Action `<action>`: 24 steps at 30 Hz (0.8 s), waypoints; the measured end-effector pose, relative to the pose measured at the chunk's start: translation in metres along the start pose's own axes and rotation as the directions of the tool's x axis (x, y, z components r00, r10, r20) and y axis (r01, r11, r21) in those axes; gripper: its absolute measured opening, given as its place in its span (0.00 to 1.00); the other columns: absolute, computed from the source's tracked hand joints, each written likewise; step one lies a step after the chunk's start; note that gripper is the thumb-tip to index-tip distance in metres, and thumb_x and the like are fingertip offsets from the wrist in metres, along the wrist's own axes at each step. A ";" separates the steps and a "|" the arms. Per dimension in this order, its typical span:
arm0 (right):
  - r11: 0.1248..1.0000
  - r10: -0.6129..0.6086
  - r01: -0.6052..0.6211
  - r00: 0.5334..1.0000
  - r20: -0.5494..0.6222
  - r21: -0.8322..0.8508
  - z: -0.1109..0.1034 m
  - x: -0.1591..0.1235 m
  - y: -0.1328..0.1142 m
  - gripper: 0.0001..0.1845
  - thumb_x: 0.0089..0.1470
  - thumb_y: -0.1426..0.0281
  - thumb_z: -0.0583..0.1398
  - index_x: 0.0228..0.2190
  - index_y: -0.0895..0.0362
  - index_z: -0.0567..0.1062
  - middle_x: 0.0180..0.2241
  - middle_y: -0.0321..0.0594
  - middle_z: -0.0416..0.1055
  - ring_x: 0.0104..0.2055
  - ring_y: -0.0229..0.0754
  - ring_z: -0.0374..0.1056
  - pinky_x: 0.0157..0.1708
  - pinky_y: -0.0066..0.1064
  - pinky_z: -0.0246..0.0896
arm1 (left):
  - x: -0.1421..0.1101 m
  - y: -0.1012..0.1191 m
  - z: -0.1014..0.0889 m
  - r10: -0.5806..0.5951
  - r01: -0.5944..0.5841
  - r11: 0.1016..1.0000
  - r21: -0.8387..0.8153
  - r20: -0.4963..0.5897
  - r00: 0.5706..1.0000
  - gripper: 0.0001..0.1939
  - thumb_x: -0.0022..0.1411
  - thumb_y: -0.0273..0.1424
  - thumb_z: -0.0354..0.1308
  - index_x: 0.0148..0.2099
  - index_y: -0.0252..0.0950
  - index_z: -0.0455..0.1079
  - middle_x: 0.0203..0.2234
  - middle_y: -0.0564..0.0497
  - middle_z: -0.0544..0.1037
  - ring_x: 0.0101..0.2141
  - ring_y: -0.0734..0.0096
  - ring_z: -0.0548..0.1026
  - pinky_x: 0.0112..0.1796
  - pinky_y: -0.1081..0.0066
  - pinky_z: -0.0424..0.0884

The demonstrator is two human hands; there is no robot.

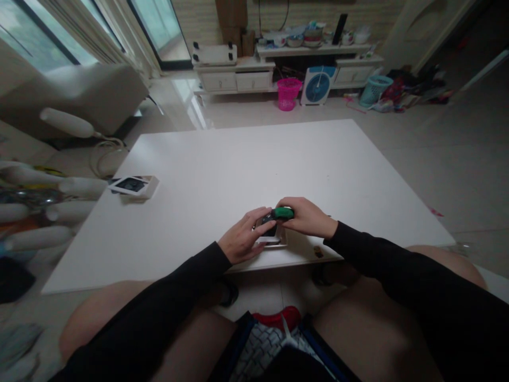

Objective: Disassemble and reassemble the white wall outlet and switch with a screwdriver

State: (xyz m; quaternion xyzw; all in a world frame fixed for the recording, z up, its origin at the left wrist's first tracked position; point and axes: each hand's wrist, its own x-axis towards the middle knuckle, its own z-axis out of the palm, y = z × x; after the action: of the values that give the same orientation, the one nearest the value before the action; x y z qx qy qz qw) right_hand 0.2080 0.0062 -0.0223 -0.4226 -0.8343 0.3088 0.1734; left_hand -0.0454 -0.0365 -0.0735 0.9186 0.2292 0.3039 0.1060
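Near the table's front edge, my right hand [308,216] is closed around a small green-and-black tool [283,213]. Its green rounded part shows at the fingertips, and the dark end points left; the exact kind is not clear. Beneath it lies a small white box [272,240] with a dark face, partly covered by my hands. My left hand [243,236] grips the box at its left side, fingers lying over the top close to the tool's dark end. Whether the tool touches the box cannot be made out.
A white table [246,170] spreads before me. At its left edge sits another white box [150,187] with a dark picture. A small brown piece [318,251] lies near the front edge. Beyond stand a pink basket [288,94], a blue-and-white fan [317,86] and a low cabinet [254,80].
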 end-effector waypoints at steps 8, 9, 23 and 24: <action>0.999 0.006 -0.003 0.995 -0.096 0.034 -0.008 0.001 -0.003 0.03 0.53 0.71 0.64 0.32 0.56 0.76 0.33 0.39 0.76 0.36 0.44 0.69 0.37 0.32 0.56 | -0.002 -0.004 0.002 -0.016 0.032 0.986 -0.165 0.096 0.995 0.53 0.62 0.20 0.66 0.77 0.53 0.40 0.74 0.36 0.52 0.75 0.41 0.47 0.66 0.35 0.63; 0.999 0.011 -0.007 0.994 -0.112 0.033 -0.008 0.000 -0.003 0.03 0.52 0.72 0.64 0.32 0.56 0.75 0.33 0.39 0.76 0.36 0.44 0.69 0.37 0.32 0.55 | -0.003 -0.004 0.001 -0.045 0.061 0.986 -0.157 0.098 0.994 0.54 0.61 0.23 0.68 0.78 0.52 0.40 0.75 0.34 0.50 0.75 0.38 0.45 0.66 0.33 0.61; 1.000 0.019 -0.016 0.976 -0.216 0.016 -0.020 0.000 -0.008 0.03 0.52 0.71 0.61 0.28 0.54 0.72 0.29 0.37 0.71 0.32 0.42 0.66 0.34 0.33 0.52 | -0.018 -0.009 0.035 -0.435 0.430 0.860 -0.273 0.047 0.899 0.57 0.49 0.31 0.75 0.74 0.38 0.47 0.63 0.34 0.67 0.62 0.43 0.70 0.61 0.42 0.70; 1.000 0.018 -0.016 0.976 -0.215 0.008 -0.022 -0.001 -0.009 0.03 0.52 0.70 0.61 0.27 0.54 0.71 0.28 0.37 0.71 0.32 0.42 0.65 0.34 0.33 0.52 | -0.017 -0.010 0.035 -0.445 0.438 0.855 -0.277 0.039 0.895 0.57 0.48 0.32 0.75 0.74 0.37 0.47 0.62 0.34 0.68 0.61 0.43 0.71 0.61 0.43 0.70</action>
State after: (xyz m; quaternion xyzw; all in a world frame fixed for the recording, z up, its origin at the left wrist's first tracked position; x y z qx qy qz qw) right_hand 0.2155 0.0098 0.0001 -0.4601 -0.8061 0.2652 0.2612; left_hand -0.0397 -0.0376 -0.1137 0.8132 0.3899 0.3128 0.2981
